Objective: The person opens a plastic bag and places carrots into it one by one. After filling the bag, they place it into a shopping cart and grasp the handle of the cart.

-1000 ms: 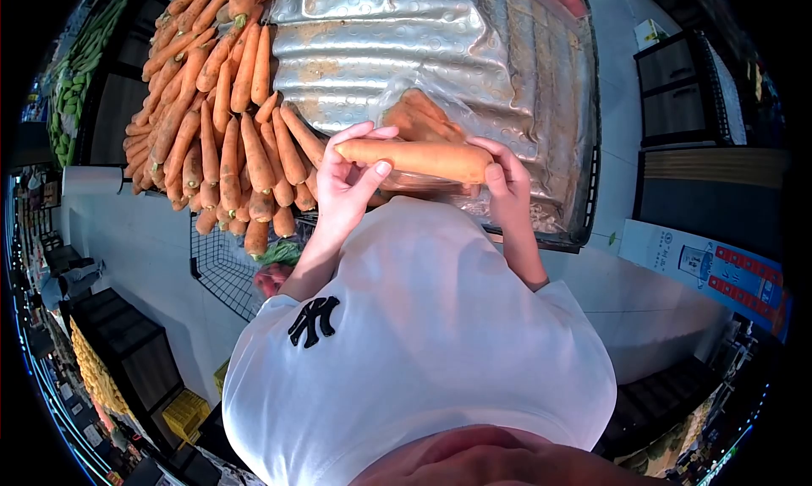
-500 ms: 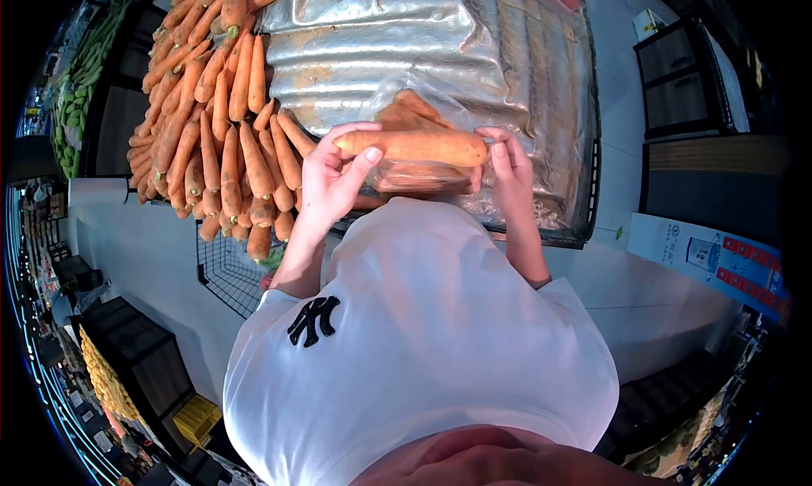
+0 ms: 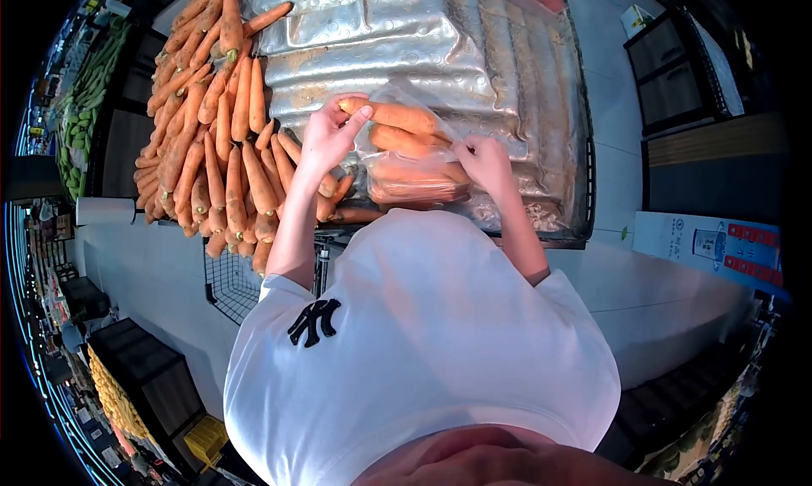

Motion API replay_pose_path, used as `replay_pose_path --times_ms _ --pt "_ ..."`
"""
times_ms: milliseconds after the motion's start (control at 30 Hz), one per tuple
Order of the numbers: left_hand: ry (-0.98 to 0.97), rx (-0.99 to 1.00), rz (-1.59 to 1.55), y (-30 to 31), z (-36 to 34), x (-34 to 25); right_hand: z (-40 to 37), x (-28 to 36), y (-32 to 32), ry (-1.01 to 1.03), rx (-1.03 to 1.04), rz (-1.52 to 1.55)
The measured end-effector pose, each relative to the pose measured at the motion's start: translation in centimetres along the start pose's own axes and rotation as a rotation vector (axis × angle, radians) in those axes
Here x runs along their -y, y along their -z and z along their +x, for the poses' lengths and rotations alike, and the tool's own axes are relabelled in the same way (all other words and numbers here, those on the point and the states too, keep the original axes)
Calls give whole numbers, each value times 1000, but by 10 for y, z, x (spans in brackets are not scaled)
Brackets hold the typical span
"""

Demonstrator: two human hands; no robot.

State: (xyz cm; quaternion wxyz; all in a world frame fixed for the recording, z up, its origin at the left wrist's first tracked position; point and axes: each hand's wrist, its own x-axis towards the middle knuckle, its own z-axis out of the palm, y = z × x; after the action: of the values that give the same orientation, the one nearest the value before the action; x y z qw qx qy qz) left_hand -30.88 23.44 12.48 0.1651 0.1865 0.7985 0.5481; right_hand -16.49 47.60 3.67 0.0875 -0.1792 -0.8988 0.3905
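Note:
My left hand (image 3: 332, 133) pinches the thick end of a carrot (image 3: 393, 115), whose other end points right into the mouth of a clear plastic bag (image 3: 436, 107). My right hand (image 3: 484, 160) has its fingers closed on the right edge of that bag. Inside the bag, another carrot (image 3: 404, 141) lies just below the held one, and several more carrots (image 3: 414, 180) are packed lower down, seen through the film. The bag rests on the silvery padded sheet (image 3: 372, 42) of the display stand.
A big heap of loose carrots (image 3: 211, 131) covers the left of the stand. A wire basket (image 3: 233, 283) is below it. Green vegetables (image 3: 89, 105) fill a far-left stand. Dark crates (image 3: 668, 63) and a printed blue-and-white box (image 3: 710, 245) stand to the right.
The carrot, held in both hands before, is now in my left hand only and has moved up to the bag's mouth. My right hand has let it go and taken the bag's edge.

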Motion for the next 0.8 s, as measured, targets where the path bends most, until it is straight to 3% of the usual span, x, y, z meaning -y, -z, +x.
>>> replay_pose_path --times_ms 100,200,333,467,567,667,800 --pt "10 56 48 -5 -1 -1 6 -3 6 -88 -101 559" --pt "6 112 132 -13 5 3 6 16 18 -21 -98 718" --pt "11 193 165 -28 10 -1 6 24 20 -19 -40 712" --pt "54 331 -24 -42 18 9 8 21 19 25 -44 652" --pt "-256 179 470 -37 18 18 5 20 21 32 -34 671" --pt "-240 -33 559 -19 -4 -16 4 15 20 28 -34 700" --pt "-156 108 350 3 -28 -11 1 13 16 16 -21 742"
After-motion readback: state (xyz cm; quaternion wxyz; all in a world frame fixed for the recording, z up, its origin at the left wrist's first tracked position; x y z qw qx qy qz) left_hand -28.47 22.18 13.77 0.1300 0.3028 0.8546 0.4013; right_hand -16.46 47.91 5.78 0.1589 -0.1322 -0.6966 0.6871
